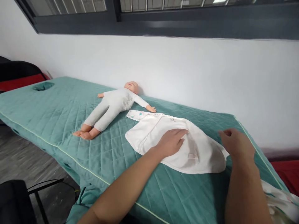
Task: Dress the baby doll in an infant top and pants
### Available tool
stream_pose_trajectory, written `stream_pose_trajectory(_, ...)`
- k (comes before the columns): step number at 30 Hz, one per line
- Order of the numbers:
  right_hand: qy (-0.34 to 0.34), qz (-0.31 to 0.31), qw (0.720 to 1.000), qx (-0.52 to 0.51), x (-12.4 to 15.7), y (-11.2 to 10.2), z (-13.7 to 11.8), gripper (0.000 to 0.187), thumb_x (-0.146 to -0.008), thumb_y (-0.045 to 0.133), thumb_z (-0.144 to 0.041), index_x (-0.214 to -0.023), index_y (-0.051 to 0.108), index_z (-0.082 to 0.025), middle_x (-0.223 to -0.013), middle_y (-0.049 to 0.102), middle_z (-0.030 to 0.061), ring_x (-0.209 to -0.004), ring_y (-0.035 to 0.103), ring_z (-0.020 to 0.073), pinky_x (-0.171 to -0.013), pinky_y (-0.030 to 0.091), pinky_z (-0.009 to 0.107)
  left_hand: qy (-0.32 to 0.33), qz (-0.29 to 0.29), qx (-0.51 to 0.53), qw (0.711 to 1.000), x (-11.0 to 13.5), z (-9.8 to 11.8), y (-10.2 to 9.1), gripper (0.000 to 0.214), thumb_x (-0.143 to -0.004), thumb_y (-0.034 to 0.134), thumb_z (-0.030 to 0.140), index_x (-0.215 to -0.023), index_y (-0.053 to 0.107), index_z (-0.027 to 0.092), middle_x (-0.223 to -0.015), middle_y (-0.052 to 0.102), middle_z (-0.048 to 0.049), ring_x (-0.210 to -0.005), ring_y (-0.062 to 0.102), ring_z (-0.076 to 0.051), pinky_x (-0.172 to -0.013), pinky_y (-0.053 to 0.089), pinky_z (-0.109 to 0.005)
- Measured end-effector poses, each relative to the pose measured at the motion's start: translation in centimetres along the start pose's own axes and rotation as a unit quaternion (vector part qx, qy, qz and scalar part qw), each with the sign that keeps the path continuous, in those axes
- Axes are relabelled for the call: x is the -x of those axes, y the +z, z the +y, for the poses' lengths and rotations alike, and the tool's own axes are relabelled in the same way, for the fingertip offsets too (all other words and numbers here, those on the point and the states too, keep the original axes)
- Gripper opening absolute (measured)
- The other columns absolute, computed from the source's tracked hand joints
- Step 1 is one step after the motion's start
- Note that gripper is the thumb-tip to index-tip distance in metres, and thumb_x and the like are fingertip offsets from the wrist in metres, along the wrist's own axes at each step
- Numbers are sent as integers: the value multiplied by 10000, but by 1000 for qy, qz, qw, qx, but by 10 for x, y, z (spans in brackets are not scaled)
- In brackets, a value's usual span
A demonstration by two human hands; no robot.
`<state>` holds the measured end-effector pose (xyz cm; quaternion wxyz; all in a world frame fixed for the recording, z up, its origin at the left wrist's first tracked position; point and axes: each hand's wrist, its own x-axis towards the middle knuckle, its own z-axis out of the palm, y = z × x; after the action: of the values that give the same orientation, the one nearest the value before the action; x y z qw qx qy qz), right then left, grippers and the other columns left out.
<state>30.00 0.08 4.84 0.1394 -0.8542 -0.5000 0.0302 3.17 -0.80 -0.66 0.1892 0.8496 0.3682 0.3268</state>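
A white baby top (pixel 201 149) lies spread on the green quilted bed cover, one patterned sleeve (pixel 135 115) reaching toward the doll. My left hand (pixel 171 141) rests on the middle of this top, fingers stretched out and thumb apart. Beside the top's right end is my right hand (pixel 239 144), its fingers curled together. Whether any cloth is between those fingers is hidden. A baby doll (pixel 116 99) in a white bodysuit lies on its back to the left, arms spread and head by the wall.
The green bed cover (pixel 77 146) has a face hole (pixel 44 86) at its far left end. Patterned cloth (pixel 280 199) lies at the lower right. A black chair (pixel 16 202) stands at lower left. Behind the bed are a white wall (pixel 198 71) and a dark window frame (pixel 187 23).
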Motion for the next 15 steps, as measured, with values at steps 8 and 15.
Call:
stream_pose_trajectory(8,-260,30,941,-214,62,36,-106,406,-890,512,-509,-1147,631,-219,-1237,681,132,-1177,632,335,-1046,478,521,-141,227,-67,961,71,-65,-181,377,-956,504,268,-1314,608,211,-1393,642,-72,-1335,556,-227,-1184,402,-413)
stream_pose_trajectory(15,-347,-162,893,-236,64,73,-296,710,-927,512,-615,-1494,368,-212,-1511,517,167,-1358,529,347,-1112,436,492,-436,249,-26,864,124,-170,-300,480,-903,584,354,-1354,587,191,-1455,590,-113,-1352,546,-299,-1136,429,-461)
